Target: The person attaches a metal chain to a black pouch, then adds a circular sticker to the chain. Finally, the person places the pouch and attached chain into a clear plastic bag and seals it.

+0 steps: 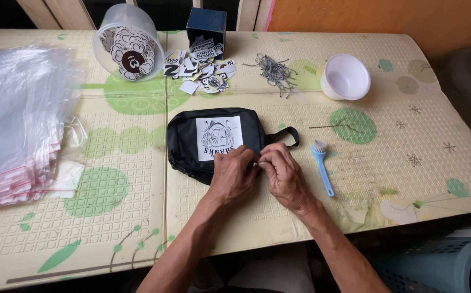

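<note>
A black pouch point(186, 138) with a white printed patch point(219, 138) and a side loop strap point(287, 135) lies on the padded table mat point(127, 217). My left hand point(232, 176) and my right hand point(284, 176) meet at the pouch's near right edge, fingers pinched together on something small at its zipper. What sits between the fingertips is too small to make out.
A blue brush point(321, 163) lies right of my hands. A white bowl point(345, 77), a heap of grey string tags point(274, 71), scattered stickers point(203, 68), a dark blue box point(206, 25), and a tipped tub of stickers point(127, 43) sit farther back. Clear bags point(15, 119) are stacked left.
</note>
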